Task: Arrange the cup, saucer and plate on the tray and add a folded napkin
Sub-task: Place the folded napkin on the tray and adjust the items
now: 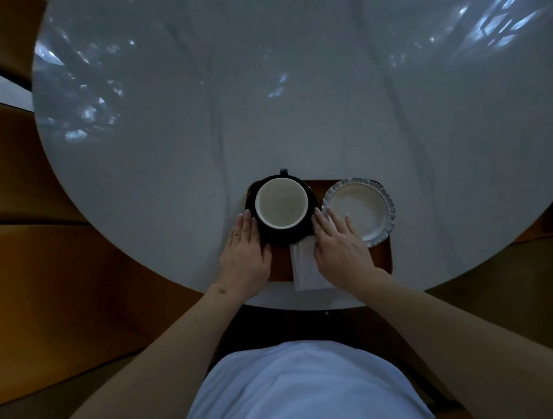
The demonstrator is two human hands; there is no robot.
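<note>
A dark cup (282, 204) with a pale inside stands on a black saucer (286, 238) at the left of a brown tray (381, 258). Its handle points away from me. To the right on the tray rests a white plate (365, 208) with a scalloped rim. A white folded napkin (304, 266) lies at the tray's near edge, sticking out toward me. My left hand (244, 253) lies flat against the saucer's left side. My right hand (340, 244) rests flat between saucer and plate, its palm over the napkin's right part. Both hands have fingers extended.
The tray sits at the near edge of a round white marble table (294, 95). Brown wooden seating (28, 257) curves around the table's left side. My torso in a light shirt is below the table edge.
</note>
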